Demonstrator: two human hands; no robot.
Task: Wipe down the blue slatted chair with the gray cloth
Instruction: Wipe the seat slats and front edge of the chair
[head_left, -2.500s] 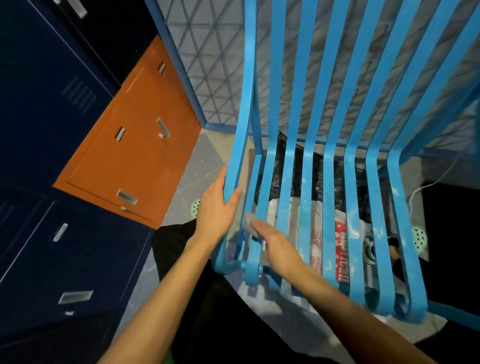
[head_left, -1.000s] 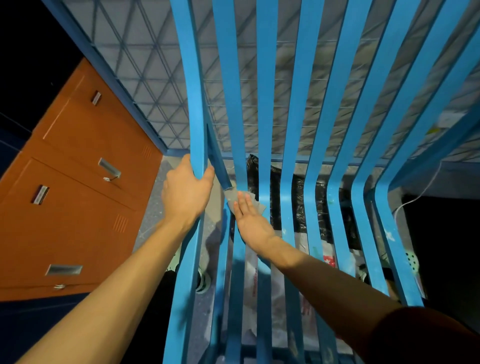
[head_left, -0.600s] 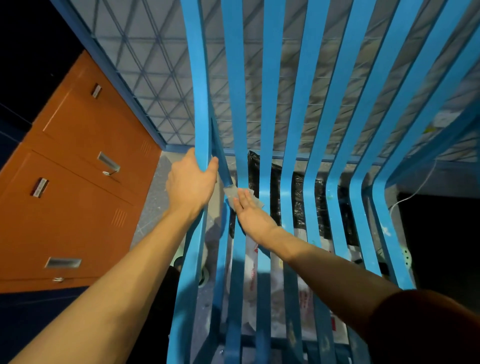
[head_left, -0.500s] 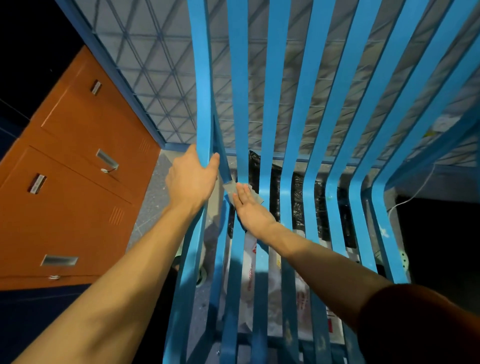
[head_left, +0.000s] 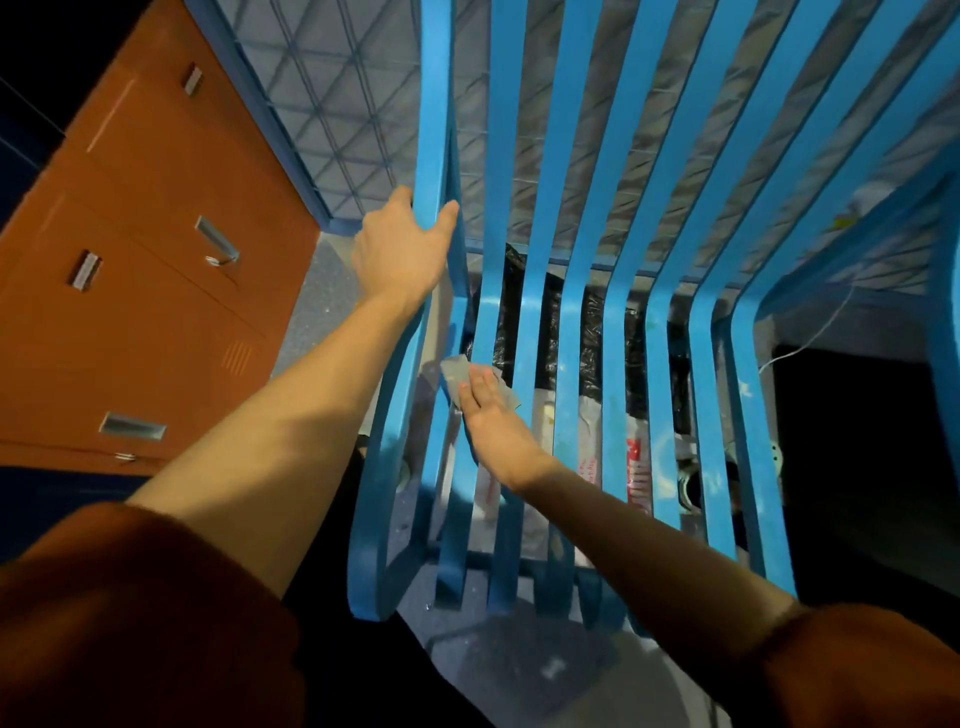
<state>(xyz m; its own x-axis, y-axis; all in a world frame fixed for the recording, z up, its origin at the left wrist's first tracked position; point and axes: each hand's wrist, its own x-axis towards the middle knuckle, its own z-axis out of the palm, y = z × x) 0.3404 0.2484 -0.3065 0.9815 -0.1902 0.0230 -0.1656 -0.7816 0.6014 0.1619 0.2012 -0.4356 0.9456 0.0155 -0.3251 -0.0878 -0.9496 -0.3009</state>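
The blue slatted metal chair (head_left: 670, 291) fills most of my view, its curved slats running from the far backrest down to the near seat edge, with pale smudges and flecks showing on the middle and right slats. To the left stands an orange metal locker cabinet (head_left: 156, 249) with silver handles, and under the seat I see a black plastic bag (head_left: 587, 332) and some printed white packaging (head_left: 636, 467) on the floor. My left hand (head_left: 397, 254) is closed around the leftmost slat at the bend into the backrest, thumb on the inner side, steadying the frame. My right hand (head_left: 491, 415) lies flat, fingers extended, pressing the small gray cloth (head_left: 460, 376) onto the second and third slats from the left, near where seat meets back; it pins the cloth rather than pinching it. I judge the wipe to be early, since only the left slats are under the cloth and the marks to the right look untouched. The main risk from here is the cloth slipping through a gap between slats, because it is small and held only by palm pressure. Pressing hard on one narrow slat could also let my fingers slide off into the gap, and easing the left grip might let the chair shift.
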